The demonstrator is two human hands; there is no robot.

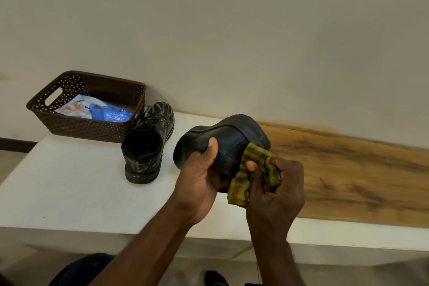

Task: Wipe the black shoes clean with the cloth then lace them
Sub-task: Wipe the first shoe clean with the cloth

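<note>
My left hand point(199, 176) grips a black shoe point(229, 137) by its heel end and holds it tilted above the table, thumb pressed on its side. My right hand point(276, 183) clutches a bunched yellow-and-dark checked cloth point(255, 169) that touches the shoe's side near the sole. A second black shoe point(148, 144), streaked with yellowish marks, stands upright on the white table point(69, 188) to the left, its opening facing me.
A brown perforated plastic basket point(69, 127) sits at the table's back left against the wall, holding a blue-and-white plastic packet point(97, 110). The table's right part has a wood-grain surface point(359, 174). The table's front edge runs just below my wrists.
</note>
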